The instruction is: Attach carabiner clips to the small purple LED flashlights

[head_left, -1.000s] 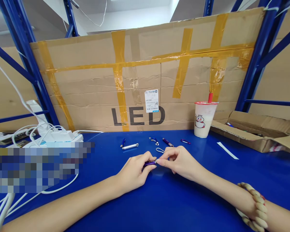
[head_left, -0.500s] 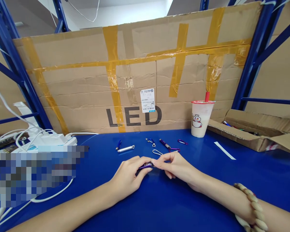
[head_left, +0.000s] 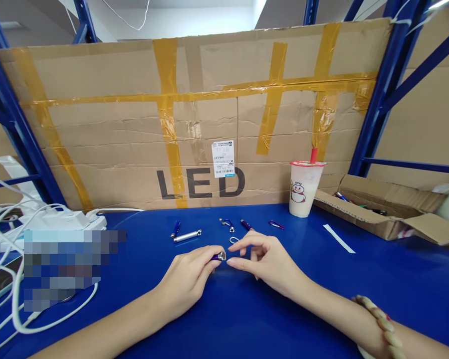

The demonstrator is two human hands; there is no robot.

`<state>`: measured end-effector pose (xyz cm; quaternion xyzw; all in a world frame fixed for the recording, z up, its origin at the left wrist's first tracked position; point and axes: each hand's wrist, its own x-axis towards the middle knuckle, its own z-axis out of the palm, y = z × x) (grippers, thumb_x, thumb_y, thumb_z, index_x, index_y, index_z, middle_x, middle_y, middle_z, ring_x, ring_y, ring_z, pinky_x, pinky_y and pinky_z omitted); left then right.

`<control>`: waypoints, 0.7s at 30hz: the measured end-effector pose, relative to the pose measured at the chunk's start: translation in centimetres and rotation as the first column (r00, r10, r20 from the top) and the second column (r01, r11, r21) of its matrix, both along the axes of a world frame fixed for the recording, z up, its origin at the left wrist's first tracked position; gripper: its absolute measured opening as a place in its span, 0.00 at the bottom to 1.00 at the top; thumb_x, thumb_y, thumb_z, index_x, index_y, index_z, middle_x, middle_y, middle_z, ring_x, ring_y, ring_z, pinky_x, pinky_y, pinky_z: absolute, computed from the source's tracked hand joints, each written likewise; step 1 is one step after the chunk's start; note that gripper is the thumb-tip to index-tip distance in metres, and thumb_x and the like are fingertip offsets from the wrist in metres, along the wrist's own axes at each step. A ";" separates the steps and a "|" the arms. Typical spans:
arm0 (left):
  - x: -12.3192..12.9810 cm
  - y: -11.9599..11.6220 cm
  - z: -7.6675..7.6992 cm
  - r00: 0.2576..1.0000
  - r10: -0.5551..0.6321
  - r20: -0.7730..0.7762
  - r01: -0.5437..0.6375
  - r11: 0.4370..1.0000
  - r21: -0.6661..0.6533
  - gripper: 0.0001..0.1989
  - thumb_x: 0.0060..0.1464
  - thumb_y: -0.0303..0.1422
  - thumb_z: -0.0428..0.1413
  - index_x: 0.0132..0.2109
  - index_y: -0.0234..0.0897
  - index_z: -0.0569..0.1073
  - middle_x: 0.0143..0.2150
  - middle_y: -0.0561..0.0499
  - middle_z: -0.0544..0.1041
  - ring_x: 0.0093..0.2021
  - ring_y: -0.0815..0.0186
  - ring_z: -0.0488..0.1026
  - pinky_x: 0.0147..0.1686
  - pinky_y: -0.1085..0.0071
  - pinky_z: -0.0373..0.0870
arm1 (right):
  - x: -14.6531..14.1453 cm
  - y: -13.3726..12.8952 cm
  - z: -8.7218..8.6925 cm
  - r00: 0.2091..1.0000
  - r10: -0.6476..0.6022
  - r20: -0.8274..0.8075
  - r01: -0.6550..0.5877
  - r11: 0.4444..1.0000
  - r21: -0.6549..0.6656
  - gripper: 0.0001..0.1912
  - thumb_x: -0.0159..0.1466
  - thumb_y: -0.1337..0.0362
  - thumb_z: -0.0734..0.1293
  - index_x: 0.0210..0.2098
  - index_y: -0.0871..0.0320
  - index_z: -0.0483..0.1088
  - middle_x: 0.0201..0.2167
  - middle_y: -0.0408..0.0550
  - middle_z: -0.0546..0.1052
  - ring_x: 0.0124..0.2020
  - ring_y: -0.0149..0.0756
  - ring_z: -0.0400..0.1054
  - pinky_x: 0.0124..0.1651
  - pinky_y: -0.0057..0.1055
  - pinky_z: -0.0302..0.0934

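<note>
My left hand [head_left: 189, 274] grips a small purple metal tube [head_left: 219, 256] between thumb and fingers. Its silver end points right and looks hollow; the rest is covered by the fingers. Just right of that end, my right hand [head_left: 264, 253] hovers with thumb and index finger apart and nothing visible between them. Beyond the hands lie a silver tube [head_left: 187, 236], a short blue piece [head_left: 175, 228], a small blue and silver part [head_left: 228, 224] and another purple tube [head_left: 246, 225]. A silver carabiner [head_left: 234, 240] is partly behind my right fingers. A purple carabiner [head_left: 276, 225] rests farther right.
A milky drink cup [head_left: 303, 194] with a red straw stands at the back right. Beside it is an open cardboard box [head_left: 374, 214] holding small items, with a white strip [head_left: 338, 239] in front. White cables and a power strip [head_left: 60, 219] crowd the left. Taped cardboard [head_left: 127, 139] stands behind.
My right thumb and index finger have come away from the tube's end and spread apart, exposing the silver end. My left hand still holds the tube. The camera view has shifted slightly.
</note>
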<state>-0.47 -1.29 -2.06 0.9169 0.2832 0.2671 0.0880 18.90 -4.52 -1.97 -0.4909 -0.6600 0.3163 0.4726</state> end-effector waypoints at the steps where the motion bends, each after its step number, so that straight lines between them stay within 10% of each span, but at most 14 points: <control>1: 0.0 0.0 0.0 1.000 0.004 -0.004 -0.004 1.000 -0.008 0.12 0.61 0.33 0.39 0.45 0.40 0.66 0.33 0.54 0.72 0.31 0.72 0.69 0.34 0.78 0.63 | 0.0 -0.1 0.0 1.000 -0.001 0.023 0.000 0.999 0.036 0.16 0.47 0.54 0.71 0.32 0.59 0.75 0.29 0.43 0.68 0.15 0.17 0.54 0.18 0.22 0.50; 21: 0.1 -0.7 0.7 0.981 -0.128 -0.142 0.078 0.945 -0.317 0.13 0.62 0.35 0.36 0.44 0.41 0.64 0.31 0.55 0.68 0.30 0.72 0.64 0.31 0.78 0.57 | -0.1 -0.8 -0.4 0.986 -0.031 0.164 0.007 0.989 0.145 0.09 0.49 0.55 0.71 0.27 0.52 0.77 0.26 0.41 0.69 0.19 0.21 0.55 0.23 0.23 0.51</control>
